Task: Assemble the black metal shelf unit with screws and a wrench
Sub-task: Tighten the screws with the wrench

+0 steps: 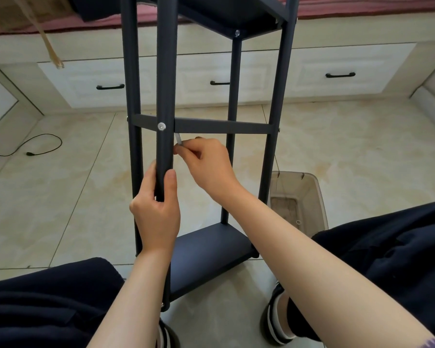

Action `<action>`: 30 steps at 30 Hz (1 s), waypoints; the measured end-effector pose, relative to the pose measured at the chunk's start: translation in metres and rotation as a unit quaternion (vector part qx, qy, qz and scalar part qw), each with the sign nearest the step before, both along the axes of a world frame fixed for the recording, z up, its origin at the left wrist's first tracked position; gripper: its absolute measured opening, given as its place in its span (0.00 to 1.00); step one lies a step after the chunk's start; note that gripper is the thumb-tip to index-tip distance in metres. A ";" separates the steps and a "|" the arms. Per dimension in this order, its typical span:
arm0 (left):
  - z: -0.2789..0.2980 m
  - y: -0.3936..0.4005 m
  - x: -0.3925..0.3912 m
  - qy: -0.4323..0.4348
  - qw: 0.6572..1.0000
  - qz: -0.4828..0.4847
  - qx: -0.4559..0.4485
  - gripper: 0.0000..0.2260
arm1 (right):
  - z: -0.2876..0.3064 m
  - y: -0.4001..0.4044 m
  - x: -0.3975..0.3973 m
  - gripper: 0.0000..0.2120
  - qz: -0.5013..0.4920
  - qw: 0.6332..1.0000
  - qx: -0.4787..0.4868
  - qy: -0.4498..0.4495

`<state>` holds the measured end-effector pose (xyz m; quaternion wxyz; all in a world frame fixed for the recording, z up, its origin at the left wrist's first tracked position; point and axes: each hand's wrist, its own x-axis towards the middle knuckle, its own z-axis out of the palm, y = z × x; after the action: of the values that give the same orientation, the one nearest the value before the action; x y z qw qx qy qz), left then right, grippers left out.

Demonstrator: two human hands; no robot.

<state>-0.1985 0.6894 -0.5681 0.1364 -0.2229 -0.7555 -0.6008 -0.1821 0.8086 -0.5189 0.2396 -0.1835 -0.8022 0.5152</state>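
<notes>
Dark-trousered knees (48,305) frame the shelf unit (211,252) standing on the floor between them. The left hand (156,212) wraps its front post (165,96) below the screw (161,126); the right hand (206,164) pinches a small wrench (178,139) just beside that post. The frame looks rigid, light and smooth, so it is best gripped by a post.

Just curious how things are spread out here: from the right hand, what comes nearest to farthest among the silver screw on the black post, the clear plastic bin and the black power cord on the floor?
From the right hand:
1. Silver screw, just up-left.
2. Clear plastic bin, lower right.
3. Black power cord, far left.
</notes>
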 end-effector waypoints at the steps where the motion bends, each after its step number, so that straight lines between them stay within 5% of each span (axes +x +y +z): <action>1: -0.001 0.000 0.000 0.000 1.000 0.001 -0.001 0.17 | -0.002 -0.001 -0.002 0.09 -0.005 1.000 0.001 0.009; 19: -0.002 0.002 -0.001 -0.007 1.000 -0.008 -0.003 0.17 | -0.031 -0.016 -0.038 0.07 -0.103 0.987 0.018 0.122; 30: 0.002 0.005 0.004 -0.001 1.000 -0.015 -0.012 0.11 | -0.030 -0.013 -0.003 0.11 -0.035 0.996 -0.084 0.005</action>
<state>-0.1946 0.6944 -0.5657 0.1237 -0.2357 -0.7594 -0.5936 -0.1850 0.7959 -0.5488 0.2454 -0.2280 -0.7480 0.5729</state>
